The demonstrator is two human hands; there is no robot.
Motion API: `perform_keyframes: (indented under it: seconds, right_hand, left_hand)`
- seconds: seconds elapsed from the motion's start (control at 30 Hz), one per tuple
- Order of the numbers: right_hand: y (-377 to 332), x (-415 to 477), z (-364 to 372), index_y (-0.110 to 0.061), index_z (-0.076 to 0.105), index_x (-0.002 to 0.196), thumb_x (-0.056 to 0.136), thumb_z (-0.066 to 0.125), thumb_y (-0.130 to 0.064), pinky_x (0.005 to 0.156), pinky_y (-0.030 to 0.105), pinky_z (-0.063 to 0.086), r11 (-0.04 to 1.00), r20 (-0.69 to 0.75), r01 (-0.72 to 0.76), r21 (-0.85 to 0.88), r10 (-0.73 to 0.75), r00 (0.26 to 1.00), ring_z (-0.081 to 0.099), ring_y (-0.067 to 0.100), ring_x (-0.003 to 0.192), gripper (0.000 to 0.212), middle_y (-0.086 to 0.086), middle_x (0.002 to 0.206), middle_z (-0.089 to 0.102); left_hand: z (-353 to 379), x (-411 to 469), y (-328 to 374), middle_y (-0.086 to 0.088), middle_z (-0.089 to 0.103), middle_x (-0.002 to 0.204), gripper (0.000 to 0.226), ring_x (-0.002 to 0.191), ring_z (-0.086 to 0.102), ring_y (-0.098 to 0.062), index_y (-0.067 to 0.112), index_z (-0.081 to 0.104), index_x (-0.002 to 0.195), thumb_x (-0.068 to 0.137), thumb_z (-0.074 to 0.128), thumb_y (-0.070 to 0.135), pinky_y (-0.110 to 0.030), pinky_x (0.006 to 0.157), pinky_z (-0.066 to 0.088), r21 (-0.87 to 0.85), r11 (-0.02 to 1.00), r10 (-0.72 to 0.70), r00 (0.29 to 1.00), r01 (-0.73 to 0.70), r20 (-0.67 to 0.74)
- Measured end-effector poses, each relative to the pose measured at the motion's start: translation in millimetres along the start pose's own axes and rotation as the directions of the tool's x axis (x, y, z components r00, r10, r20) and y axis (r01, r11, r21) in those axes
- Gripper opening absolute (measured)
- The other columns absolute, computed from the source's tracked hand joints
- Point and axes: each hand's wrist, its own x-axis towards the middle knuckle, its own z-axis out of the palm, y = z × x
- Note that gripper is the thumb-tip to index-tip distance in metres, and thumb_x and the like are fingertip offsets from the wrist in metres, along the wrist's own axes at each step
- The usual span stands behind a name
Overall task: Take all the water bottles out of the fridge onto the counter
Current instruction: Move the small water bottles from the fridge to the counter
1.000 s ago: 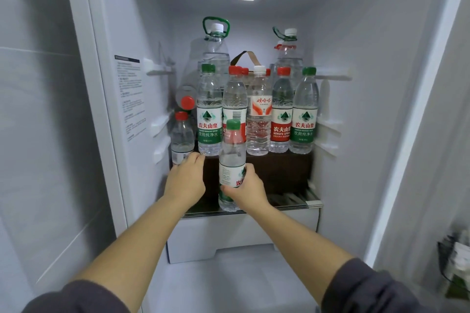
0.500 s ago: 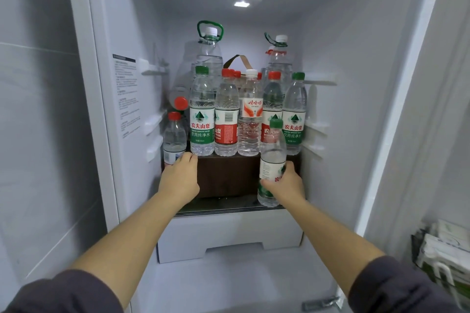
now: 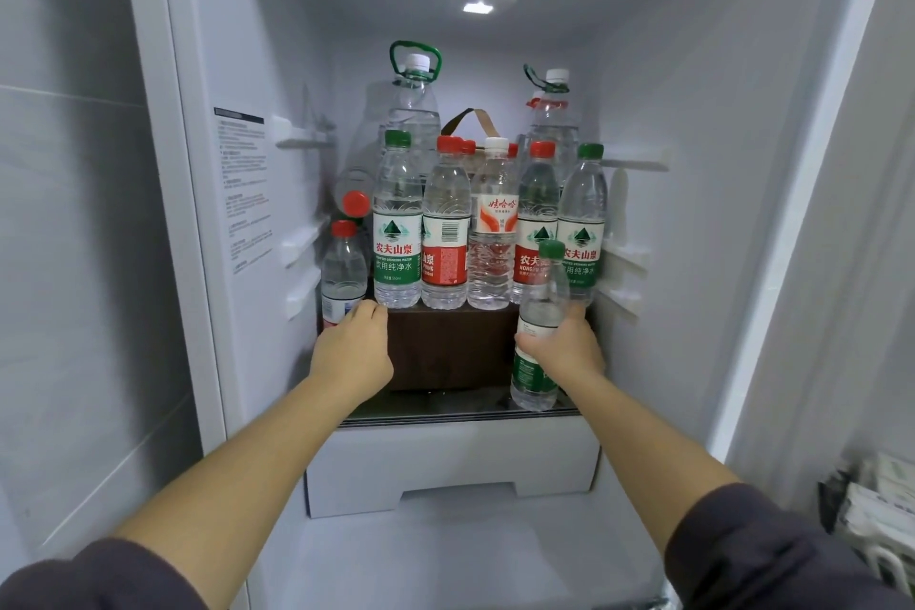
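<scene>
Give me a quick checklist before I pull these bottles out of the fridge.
1. Right hand grips the small green-capped clear plastic bottle: ok.
2. That bottle lifted off the glass shelf: cannot tell.
3. Left hand holding the small red-capped clear bottle: cannot tell, fingers hidden.
4. Front row of tall bottles on the dark brown box standing upright: ok.
5. Counter landing spot in view: not ok.

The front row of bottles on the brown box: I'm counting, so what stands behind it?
A left jug, a right jug, a brown strap and a further red cap show above the row. Their lower parts are covered, so no full count.
</scene>
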Motion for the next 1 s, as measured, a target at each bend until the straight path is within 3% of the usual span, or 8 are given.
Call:
perform_keyframes:
  seconds: [0.13,0.17,0.23,0.27,0.33,0.5,0.6,1.0]
  right_hand:
    - [4.2,0.7,2.4,-0.023,0.033,0.131,0.072,0.075,-0.048,0.085,0.044,0.053,0.998,-0.019,0.014,-0.060,-0.015,1.000,0.060,0.032,0.109,0.077,0.005,0.126,0.056]
    - [4.8,1.5,2.6,-0.022,0.033,0.131,0.072,0.075,-0.049,0.085,0.043,0.052,0.998,-0.021,0.016,-0.064,-0.018,1.000,0.060,0.032,0.110,0.077,0.004,0.127,0.056]
    - [7.3,3.0,3.0,-0.021,0.033,0.131,0.073,0.076,-0.049,0.084,0.043,0.052,0.997,-0.020,0.021,-0.077,-0.023,1.000,0.060,0.031,0.110,0.078,0.004,0.127,0.055]
    - [8.2,3.3,3.1,-0.020,0.034,0.131,0.073,0.076,-0.049,0.084,0.043,0.052,0.996,-0.020,0.023,-0.082,-0.025,1.000,0.059,0.031,0.110,0.078,0.005,0.127,0.055]
    - [9.2,3.6,3.3,-0.019,0.034,0.131,0.073,0.076,-0.050,0.084,0.043,0.052,0.996,-0.016,0.028,-0.080,-0.030,0.999,0.059,0.031,0.110,0.078,0.004,0.126,0.055]
    - [9.9,4.7,3.1,-0.017,0.035,0.130,0.073,0.077,-0.050,0.083,0.042,0.052,0.994,-0.019,0.037,-0.102,-0.039,0.999,0.060,0.031,0.108,0.078,0.005,0.124,0.054]
    - [11.7,5.8,4.5,-0.017,0.034,0.129,0.073,0.077,-0.050,0.080,0.041,0.051,0.991,-0.028,0.045,-0.125,-0.049,0.998,0.060,0.030,0.108,0.078,0.005,0.125,0.054]
    - [10.9,3.3,2.6,-0.016,0.033,0.131,0.074,0.074,-0.051,0.079,0.039,0.050,0.991,-0.019,0.051,-0.126,-0.054,0.998,0.060,0.030,0.108,0.079,0.005,0.125,0.053]
  left_hand:
    - [-43.1,30.5,5.1,-0.010,0.054,0.111,0.027,0.095,0.058,-0.031,0.008,0.050,0.116,0.090,0.053,0.017,-0.040,0.073,0.048,-0.367,0.904,-0.302,0.936,0.221,-0.180]
    - [-56.4,47.0,2.2,-0.010,0.056,0.109,0.030,0.093,0.060,-0.031,0.006,0.048,0.116,0.091,0.054,0.022,-0.040,0.072,0.051,-0.540,0.796,-0.422,0.891,0.275,-0.167]
    - [-85.7,78.6,-1.0,-0.013,0.063,0.106,0.039,0.079,0.066,-0.027,0.002,0.049,0.115,0.093,0.052,0.034,-0.036,0.060,0.057,-0.857,0.376,-0.603,0.795,0.352,0.062]
    - [-95.8,92.0,-2.4,-0.014,0.066,0.102,0.039,0.071,0.066,-0.025,0.002,0.050,0.113,0.095,0.048,0.036,-0.033,0.054,0.057,-0.917,0.171,-0.613,0.767,0.361,0.188]
    - [-107.0,109.3,-2.3,-0.015,0.064,0.093,0.035,0.065,0.062,-0.021,0.004,0.048,0.106,0.099,0.041,0.038,-0.027,0.052,0.051,-0.919,-0.006,-0.548,0.767,0.395,0.333]
    - [-104.2,124.6,-2.3,-0.005,0.046,0.066,0.032,0.051,0.040,-0.015,0.007,0.047,0.078,0.098,0.041,0.031,-0.023,0.044,0.036,-0.793,0.137,-0.486,0.738,0.594,0.468]
    - [-99.6,134.4,-4.9,-0.003,0.045,0.058,0.034,0.042,0.034,-0.012,0.007,0.049,0.071,0.098,0.043,0.027,-0.012,0.035,0.030,-0.792,0.172,-0.478,0.752,0.586,0.453]
    - [-108.6,130.7,-13.2,-0.003,0.054,0.063,0.021,0.040,0.044,-0.009,0.006,0.060,0.096,0.097,0.052,0.025,-0.019,0.040,0.038,-0.885,0.061,-0.684,0.665,0.461,0.300]
